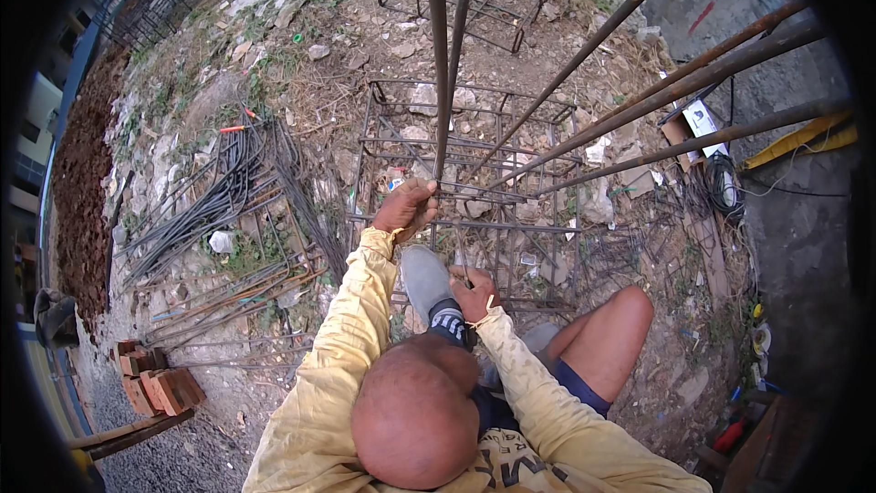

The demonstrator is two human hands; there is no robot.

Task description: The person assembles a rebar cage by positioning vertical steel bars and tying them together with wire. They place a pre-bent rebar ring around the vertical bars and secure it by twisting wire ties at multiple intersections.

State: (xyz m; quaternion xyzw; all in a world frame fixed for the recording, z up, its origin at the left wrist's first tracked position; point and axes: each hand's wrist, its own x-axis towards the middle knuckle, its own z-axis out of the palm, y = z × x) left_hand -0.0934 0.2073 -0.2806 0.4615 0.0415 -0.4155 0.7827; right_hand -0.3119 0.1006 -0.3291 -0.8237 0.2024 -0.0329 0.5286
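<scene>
In the head view, the left hand (406, 207) is closed around a vertical bar (440, 82) of the rebar cage (511, 228), just where a stirrup (474, 190) crosses it. The cage lies on the rubble ground (301, 64) near the middle of the picture. The right hand (473, 292) is curled in a closed grip low on the cage beside the grey shoe (424, 278); whatever it holds is too small to tell. The shoe is planted on thin cross bars, and that looks like the main risk: a round bar can roll or flex under the sole, so the foot could slip through a gap and the bare knee (625, 310) could strike steel. The left grip sits right at a crossing, so if the bars shift against each other the fingers could be pinched. The long bars (639, 82) lean out past the person's head, and a jolt to the cage could swing them. Loose rods (219, 192) and stones near the cage's left side make uneven footing if the person steps back.
</scene>
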